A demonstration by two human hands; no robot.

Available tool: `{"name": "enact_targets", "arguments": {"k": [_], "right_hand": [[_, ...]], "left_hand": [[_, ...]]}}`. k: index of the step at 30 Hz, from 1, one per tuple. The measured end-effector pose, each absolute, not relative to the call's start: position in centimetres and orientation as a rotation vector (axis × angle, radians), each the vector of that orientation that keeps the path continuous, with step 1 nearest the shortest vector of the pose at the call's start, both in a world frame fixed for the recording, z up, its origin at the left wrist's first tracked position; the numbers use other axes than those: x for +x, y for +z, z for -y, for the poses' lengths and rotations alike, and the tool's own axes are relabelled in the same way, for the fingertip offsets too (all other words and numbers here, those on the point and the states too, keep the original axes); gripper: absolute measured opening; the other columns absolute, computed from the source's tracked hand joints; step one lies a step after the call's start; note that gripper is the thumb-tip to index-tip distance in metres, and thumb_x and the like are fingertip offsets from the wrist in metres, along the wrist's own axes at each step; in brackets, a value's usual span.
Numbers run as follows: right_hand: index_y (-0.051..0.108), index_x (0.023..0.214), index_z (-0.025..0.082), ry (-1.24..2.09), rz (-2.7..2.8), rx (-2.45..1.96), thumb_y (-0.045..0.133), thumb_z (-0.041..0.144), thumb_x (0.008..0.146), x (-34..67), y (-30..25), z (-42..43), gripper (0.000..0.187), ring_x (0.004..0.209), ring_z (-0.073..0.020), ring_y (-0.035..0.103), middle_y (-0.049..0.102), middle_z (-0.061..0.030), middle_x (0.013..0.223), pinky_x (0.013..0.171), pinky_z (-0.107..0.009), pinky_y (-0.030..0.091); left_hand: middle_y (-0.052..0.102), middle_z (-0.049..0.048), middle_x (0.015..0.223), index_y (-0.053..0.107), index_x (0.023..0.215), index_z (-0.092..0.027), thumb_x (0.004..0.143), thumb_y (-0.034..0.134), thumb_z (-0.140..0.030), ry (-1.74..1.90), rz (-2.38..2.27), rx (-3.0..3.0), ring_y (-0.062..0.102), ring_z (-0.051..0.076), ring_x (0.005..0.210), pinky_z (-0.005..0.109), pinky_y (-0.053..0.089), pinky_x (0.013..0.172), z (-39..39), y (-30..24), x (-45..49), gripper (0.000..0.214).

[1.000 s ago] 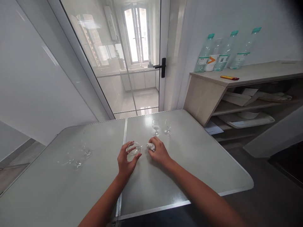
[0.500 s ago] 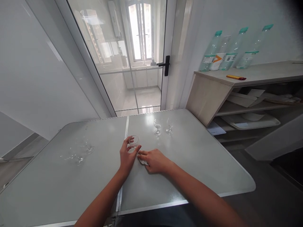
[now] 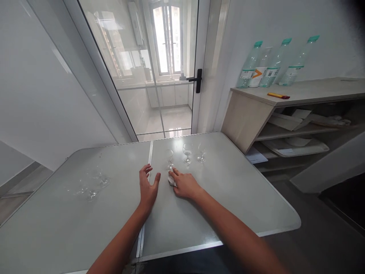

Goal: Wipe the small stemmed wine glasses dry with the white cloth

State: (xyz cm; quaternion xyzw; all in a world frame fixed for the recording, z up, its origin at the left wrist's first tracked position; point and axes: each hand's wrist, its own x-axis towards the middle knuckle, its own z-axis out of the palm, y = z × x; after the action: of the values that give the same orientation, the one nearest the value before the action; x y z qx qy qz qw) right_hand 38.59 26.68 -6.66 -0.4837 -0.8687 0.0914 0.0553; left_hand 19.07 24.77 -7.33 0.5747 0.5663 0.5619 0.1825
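My left hand (image 3: 148, 186) is open above the table seam, its fingers spread and nothing between them. A small stemmed glass (image 3: 170, 156) stands upright just beyond my hands. My right hand (image 3: 185, 183) is closed on a crumpled white cloth or tissue (image 3: 172, 180), with its fingertips close to the base of that glass; whether they touch it I cannot tell. Two more stemmed glasses, one in the middle (image 3: 187, 152) and one to the right (image 3: 201, 154), stand upright in a row with it. On the left, several clear glasses (image 3: 92, 194) lie tipped over.
The grey table (image 3: 222, 213) has a metal-edged seam down its middle. Behind it is a glass door with a black handle (image 3: 199, 80). At the right, a wooden shelf unit (image 3: 245, 114) carries several plastic bottles (image 3: 273, 70) and a yellow-and-red box cutter or similar tool (image 3: 278, 96).
The glass that my left hand held now stands farther back, beside the other two. My left hand has let go and opened. My right hand has moved slightly forward with the white cloth.
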Motion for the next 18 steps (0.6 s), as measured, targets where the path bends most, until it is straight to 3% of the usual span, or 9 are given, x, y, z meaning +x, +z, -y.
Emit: {"name": "enact_targets", "arguments": {"k": [18], "right_hand": [[0.046, 0.145, 0.02, 0.246, 2.601, -1.549, 0.053, 0.03, 0.086, 38.5, -6.8, -29.8, 0.06, 0.108, -0.0326, 0.07, 0.031, -0.0133, 0.166, 0.087, -0.044, 0.054]], "left_hand": [[0.058, 0.0078, 0.12, 0.058, 0.113, -0.024, 0.097, 0.058, -0.048, 1.532, -1.7, 1.632, 0.061, 0.024, 0.109, 0.045, 0.052, 0.098, -25.4, -7.7, 17.9, 0.029]]}}
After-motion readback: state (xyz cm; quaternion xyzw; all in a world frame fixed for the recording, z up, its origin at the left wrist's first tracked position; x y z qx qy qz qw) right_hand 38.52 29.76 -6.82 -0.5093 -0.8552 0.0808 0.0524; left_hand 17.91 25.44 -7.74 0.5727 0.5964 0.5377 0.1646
